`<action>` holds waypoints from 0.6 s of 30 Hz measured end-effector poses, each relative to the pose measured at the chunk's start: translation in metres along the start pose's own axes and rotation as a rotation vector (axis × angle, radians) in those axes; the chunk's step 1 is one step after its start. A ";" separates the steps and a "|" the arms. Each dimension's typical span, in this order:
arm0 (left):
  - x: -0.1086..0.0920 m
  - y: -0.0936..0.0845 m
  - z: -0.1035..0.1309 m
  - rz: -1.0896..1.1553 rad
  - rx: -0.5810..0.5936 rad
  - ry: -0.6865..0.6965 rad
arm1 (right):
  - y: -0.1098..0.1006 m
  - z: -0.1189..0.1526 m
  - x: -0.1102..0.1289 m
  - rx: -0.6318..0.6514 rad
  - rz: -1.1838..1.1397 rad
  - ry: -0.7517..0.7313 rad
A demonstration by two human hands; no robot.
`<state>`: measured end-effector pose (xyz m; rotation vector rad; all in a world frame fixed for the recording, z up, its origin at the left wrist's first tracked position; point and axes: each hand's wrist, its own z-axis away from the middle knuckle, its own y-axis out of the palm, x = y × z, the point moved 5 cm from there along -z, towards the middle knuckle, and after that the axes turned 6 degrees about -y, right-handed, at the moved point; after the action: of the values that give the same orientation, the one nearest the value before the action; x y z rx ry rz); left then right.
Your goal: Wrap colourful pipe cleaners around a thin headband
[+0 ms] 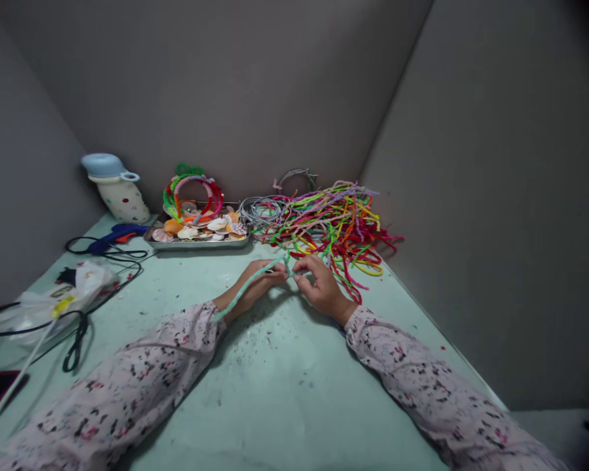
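A mint-green pipe cleaner [243, 290] is pinched between my two hands above the table. My left hand [255, 288] is closed on it, and one long end trails back over the wrist toward the sleeve. Thumb and forefinger of my right hand [321, 288] grip the same pipe cleaner where it bends, close to the left fingertips. A short piece of it sticks up between the hands. Whether a thin wire lies inside the bend I cannot tell. Just beyond my right hand lies a heap of colourful pipe cleaners [341, 219].
A metal tray [201, 244] of seashells [218, 224] stands at the back, with pipe-cleaner-wrapped rings [217, 196] on it. Beside it lies coiled grey wire [262, 209]. Left are a bottle [122, 199], a blue glue gun [105, 242], black cables [76, 347] and a plastic bag [93, 278].
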<state>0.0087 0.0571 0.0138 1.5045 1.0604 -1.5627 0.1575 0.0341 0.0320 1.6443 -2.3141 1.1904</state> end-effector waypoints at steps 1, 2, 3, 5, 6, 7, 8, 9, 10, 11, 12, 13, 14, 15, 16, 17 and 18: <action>0.000 0.000 0.000 0.002 -0.014 -0.012 | 0.000 0.000 0.000 -0.002 -0.003 0.007; -0.001 0.000 0.001 0.007 -0.031 -0.026 | 0.000 0.000 -0.001 -0.006 -0.005 0.012; -0.003 0.000 0.001 -0.005 -0.053 -0.025 | 0.000 0.000 -0.001 -0.008 -0.005 0.016; -0.005 0.000 0.003 -0.024 -0.099 -0.028 | 0.000 0.000 -0.001 -0.012 -0.003 0.020; -0.006 0.000 0.004 -0.036 -0.117 -0.027 | 0.000 0.000 0.000 -0.012 -0.002 0.023; -0.006 -0.001 0.004 -0.046 -0.131 -0.026 | 0.000 0.000 0.000 -0.011 0.000 0.025; -0.006 -0.001 0.004 -0.056 -0.141 -0.027 | 0.000 0.000 0.000 -0.010 0.003 0.027; -0.006 -0.001 0.004 -0.066 -0.149 -0.026 | 0.000 0.000 0.000 -0.011 0.005 0.029; -0.005 -0.001 0.004 -0.069 -0.152 -0.023 | 0.000 0.000 -0.001 -0.015 0.008 0.031; -0.004 -0.001 0.003 -0.069 -0.150 -0.018 | 0.000 0.000 -0.001 -0.019 0.010 0.033; -0.004 -0.001 0.002 -0.066 -0.143 -0.011 | -0.001 0.000 -0.001 -0.024 0.012 0.036; -0.004 -0.001 0.002 -0.060 -0.133 -0.001 | -0.001 0.000 -0.001 -0.030 0.012 0.039; -0.004 -0.001 0.002 -0.055 -0.123 0.013 | -0.001 0.000 -0.002 -0.034 0.010 0.043; -0.005 -0.001 0.002 -0.057 -0.120 0.029 | -0.002 0.000 -0.002 -0.038 0.007 0.048; -0.007 -0.001 0.003 -0.060 -0.117 0.044 | -0.002 0.000 -0.002 -0.041 0.003 0.053; -0.009 -0.001 0.004 -0.066 -0.121 0.062 | -0.002 0.000 -0.002 -0.044 -0.002 0.059; -0.011 -0.001 0.006 -0.064 -0.122 0.072 | -0.002 0.000 -0.002 -0.046 -0.006 0.064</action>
<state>0.0063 0.0517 0.0245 1.4665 1.2339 -1.4685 0.1601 0.0353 0.0324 1.5735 -2.2783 1.1626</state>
